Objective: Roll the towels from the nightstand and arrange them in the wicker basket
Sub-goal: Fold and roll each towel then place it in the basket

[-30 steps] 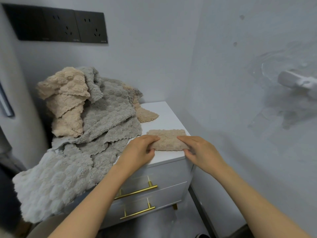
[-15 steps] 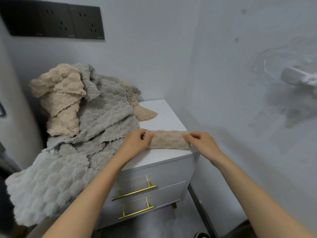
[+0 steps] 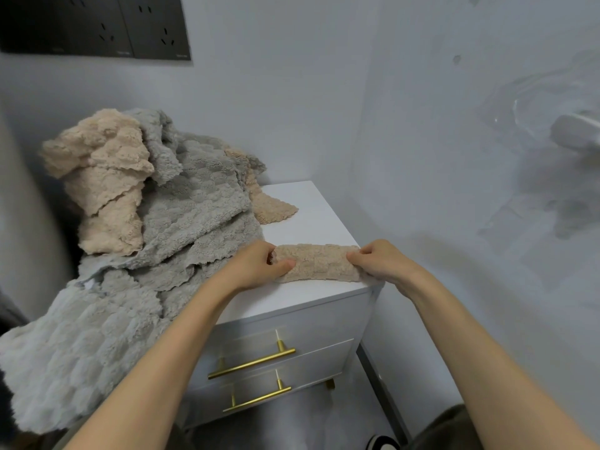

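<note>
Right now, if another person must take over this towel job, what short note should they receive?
Left hand and right hand each grip one end of the beige towel roll, lying near the front edge of the white nightstand.
Done: this one towel looks nearly rolled.
Left: the pile of grey and beige towels on the nightstand's left side is unrolled. The wicker basket is not in view.

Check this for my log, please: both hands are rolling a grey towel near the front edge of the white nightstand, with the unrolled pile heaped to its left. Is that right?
One detail is wrong: the towel being rolled is beige, not grey, as the head view shows. The left hand and right hand each hold one end of it near the front edge of the white nightstand, and the unrolled pile is heaped to its left.
</note>
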